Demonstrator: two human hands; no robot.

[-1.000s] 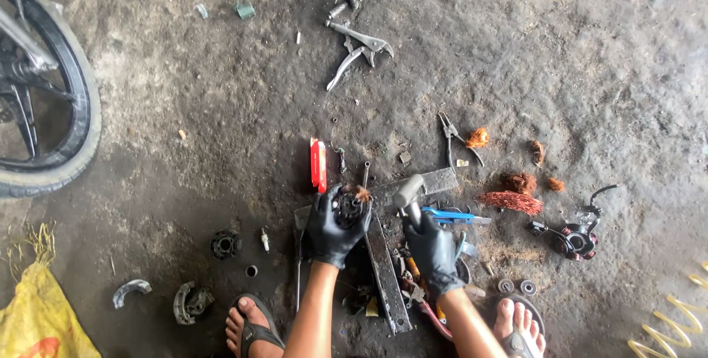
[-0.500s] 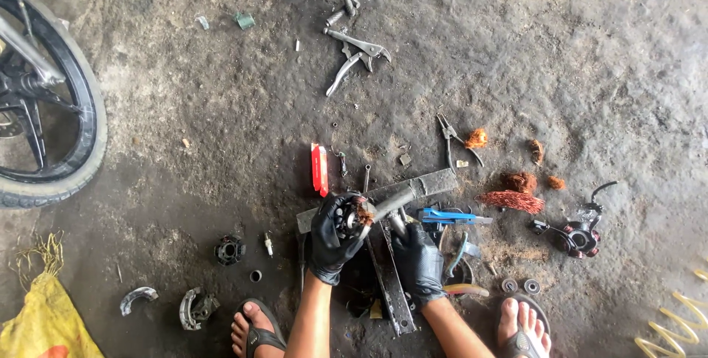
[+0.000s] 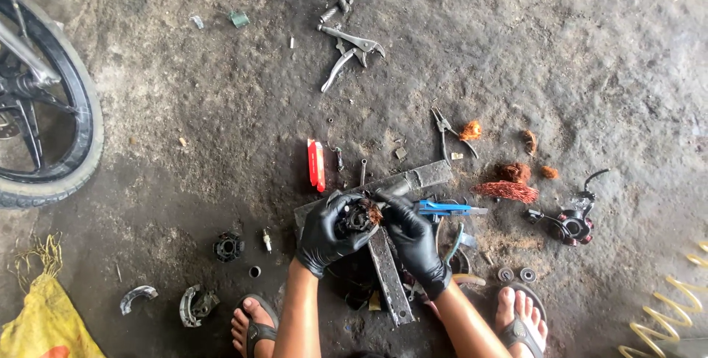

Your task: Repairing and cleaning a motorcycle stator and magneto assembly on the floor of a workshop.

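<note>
The left hand (image 3: 324, 236) wraps a dark round stator core (image 3: 359, 218), its grip pressed around the rim. The right hand (image 3: 413, 236) closes on it from the other side, fingertips seemingly pinching copper winding at the top edge. Brace the core steady over the metal bar (image 3: 387, 269) below both grips; pull strands straight outward.

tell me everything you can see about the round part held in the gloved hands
The round part is a small, dark, greasy-looking metal core with a ring of slots, and a tuft of copper-coloured wire shows at its right edge. It is held above a grey metal bar on the dirt floor. The left hand, in a black glove, cups it from the left and below; the right hand, also gloved, touches its right side. Finer detail is too small to tell.
</note>
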